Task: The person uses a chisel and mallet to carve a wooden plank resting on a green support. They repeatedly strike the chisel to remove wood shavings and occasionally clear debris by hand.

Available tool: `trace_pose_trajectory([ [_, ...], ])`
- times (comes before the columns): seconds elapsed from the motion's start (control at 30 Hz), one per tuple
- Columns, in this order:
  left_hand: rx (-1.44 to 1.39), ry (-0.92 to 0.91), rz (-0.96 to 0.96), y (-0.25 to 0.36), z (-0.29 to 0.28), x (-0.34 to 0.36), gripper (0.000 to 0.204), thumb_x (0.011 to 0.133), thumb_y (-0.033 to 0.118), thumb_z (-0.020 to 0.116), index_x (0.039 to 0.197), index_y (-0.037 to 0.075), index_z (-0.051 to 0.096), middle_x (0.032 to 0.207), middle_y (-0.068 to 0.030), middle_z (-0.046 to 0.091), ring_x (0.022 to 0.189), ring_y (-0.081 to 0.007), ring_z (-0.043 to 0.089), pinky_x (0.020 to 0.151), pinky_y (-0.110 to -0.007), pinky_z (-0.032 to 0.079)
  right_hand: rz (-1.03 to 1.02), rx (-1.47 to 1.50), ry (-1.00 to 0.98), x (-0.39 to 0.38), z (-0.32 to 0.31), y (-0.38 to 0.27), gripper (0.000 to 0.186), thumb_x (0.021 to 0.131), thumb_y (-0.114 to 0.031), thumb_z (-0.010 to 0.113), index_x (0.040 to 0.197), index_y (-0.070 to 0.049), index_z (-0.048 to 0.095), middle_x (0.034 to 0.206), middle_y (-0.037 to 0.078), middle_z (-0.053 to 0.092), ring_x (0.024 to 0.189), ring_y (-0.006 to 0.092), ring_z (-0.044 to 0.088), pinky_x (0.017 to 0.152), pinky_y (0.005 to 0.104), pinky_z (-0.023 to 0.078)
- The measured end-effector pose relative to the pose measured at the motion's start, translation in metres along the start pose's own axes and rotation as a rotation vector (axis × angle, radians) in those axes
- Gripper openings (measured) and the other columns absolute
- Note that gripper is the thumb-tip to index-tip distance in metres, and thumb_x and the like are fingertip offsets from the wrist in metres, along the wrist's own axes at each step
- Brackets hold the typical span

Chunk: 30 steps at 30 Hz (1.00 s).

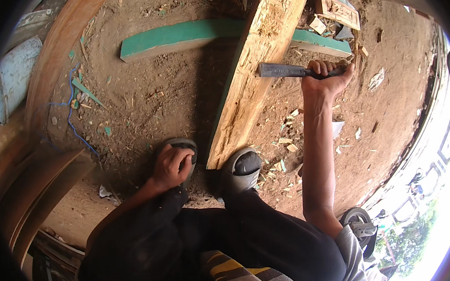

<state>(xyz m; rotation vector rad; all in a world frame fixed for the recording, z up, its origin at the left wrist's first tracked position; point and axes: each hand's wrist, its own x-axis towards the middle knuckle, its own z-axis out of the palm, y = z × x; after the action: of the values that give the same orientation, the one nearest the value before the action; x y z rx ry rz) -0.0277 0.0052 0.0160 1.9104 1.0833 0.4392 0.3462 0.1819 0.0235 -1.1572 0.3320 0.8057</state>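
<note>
- My right hand (328,77) is closed in a fist around the handle of a dark, flat-bladed tool (282,70).
- The tool's far end overlaps the plank's right edge; whether it touches the wood, I cannot tell.
- My left hand (174,167) is loosely curled above my left shoe (188,144); I see nothing in it, though its palm is hidden.
- The plank (247,90) slants over the dirt ground (145,99), its near end beside my right shoe (242,170), crossing above a curved green timber (177,38).
- Done, as I judge it: the plank's upward face is bare, pale wood along the length I see, and chips (291,148) lie on the ground off its right edge.
- Left, as I judge it: that face is rough and gouged, so it looks partly worked. The curved timber keeps its green top and looks untouched.
</note>
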Motion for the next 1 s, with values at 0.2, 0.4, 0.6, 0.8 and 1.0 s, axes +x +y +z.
trace_pose_trajectory([
  [0.2, -0.007, -0.006, 0.005, 0.0, -0.002, 0.0, 0.017, 0.088, 0.002, 0.065, 0.104, 0.006, 0.061, 0.088, -0.0076, 0.068, 0.078, -0.0263, 0.066, 0.076, -0.04, 0.046, 0.079, 0.13, -0.032, 0.0, 0.029, 0.014, 0.045, 0.097, -0.056, 0.056, 0.072, -0.02, 0.046, 0.058, -0.005, 0.039, 0.045, 0.0092, 0.033, 0.044, 0.0269, 0.031],
  [0.4, -0.013, 0.009, 0.009, -0.001, 0.0, -0.003, 0.018, 0.088, 0.003, 0.065, 0.105, 0.006, 0.061, 0.089, -0.0077, 0.068, 0.078, -0.0262, 0.066, 0.076, -0.04, 0.047, -0.08, 0.104, -0.487, 0.012, 0.048, -0.029, 0.042, 0.099, -0.046, 0.054, 0.069, -0.018, 0.047, 0.053, -0.006, 0.035, 0.045, 0.0078, 0.031, 0.042, 0.0248, 0.031],
  [0.6, -0.017, 0.005, 0.002, -0.003, 0.001, -0.004, 0.017, 0.088, 0.003, 0.064, 0.105, 0.006, 0.061, 0.089, -0.0081, 0.068, 0.078, -0.0261, 0.066, 0.077, -0.04, 0.046, -0.401, -0.265, -0.768, -0.006, 0.091, -0.082, 0.039, 0.097, -0.027, 0.061, 0.064, -0.018, 0.042, 0.055, -0.007, 0.026, 0.048, 0.0088, 0.023, 0.045, 0.0288, 0.025],
  [0.8, -0.022, 0.006, 0.018, -0.003, 0.0, -0.002, 0.017, 0.088, 0.002, 0.064, 0.104, 0.006, 0.061, 0.09, -0.0085, 0.069, 0.077, -0.0266, 0.067, 0.077, -0.04, 0.046, -0.264, -0.473, -0.621, 0.006, 0.111, -0.027, 0.044, 0.096, -0.017, 0.061, 0.063, -0.018, 0.032, 0.055, -0.005, 0.023, 0.048, 0.0096, 0.019, 0.047, 0.0288, 0.021],
  [1.0, -0.02, 0.037, -0.006, -0.002, 0.002, -0.003, 0.015, 0.088, 0.002, 0.065, 0.103, 0.006, 0.061, 0.09, -0.008, 0.068, 0.078, -0.0265, 0.066, 0.076, -0.041, 0.046, -0.11, -0.32, -0.884, 0.042, 0.128, -0.067, 0.033, 0.097, -0.015, 0.055, 0.069, -0.015, 0.038, 0.057, -0.004, 0.026, 0.046, 0.0095, 0.023, 0.046, 0.0282, 0.022],
])
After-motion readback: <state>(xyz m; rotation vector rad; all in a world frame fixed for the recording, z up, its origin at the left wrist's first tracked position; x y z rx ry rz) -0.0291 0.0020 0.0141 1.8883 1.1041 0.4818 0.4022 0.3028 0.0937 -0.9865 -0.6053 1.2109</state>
